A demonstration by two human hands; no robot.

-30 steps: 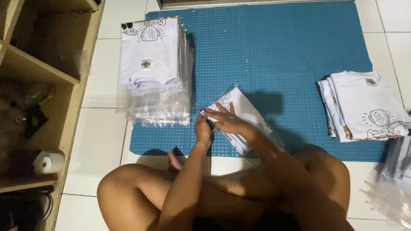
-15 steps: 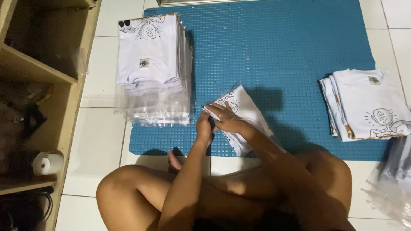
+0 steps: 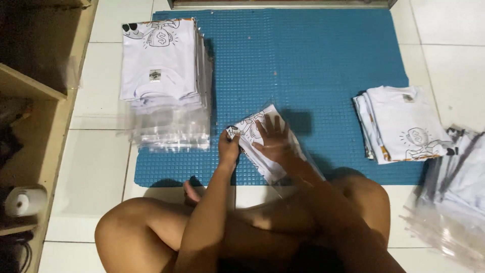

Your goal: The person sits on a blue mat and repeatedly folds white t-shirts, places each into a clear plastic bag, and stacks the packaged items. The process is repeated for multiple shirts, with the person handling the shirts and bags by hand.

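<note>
At the far left we see a wooden shelf unit, with a white paper roll lying on its lower board. Just right of it, on the left edge of the blue studded mat, stands a tall stack of bagged white shirts; clear plastic edges project from the near side of the stack.

Near the middle of the mat's front edge lies a folded white shirt in a clear bag, tilted at an angle to the mat. Our left hand grips the bag's upper left corner, thumb and fingers pinched together on it. Our right hand lies flat on top of the shirt with fingers spread, palm pressing down. Both forearms reach forward over our crossed legs (bare knees on the white tile floor).

Further right, on the mat's right edge, a smaller pile of folded white shirts rests, well apart from the shirt in hand. At the far right, on the tile, lies a loose heap of clear plastic bags; it possibly holds further shirts, but the view there is blurred and we cannot confirm.
</note>
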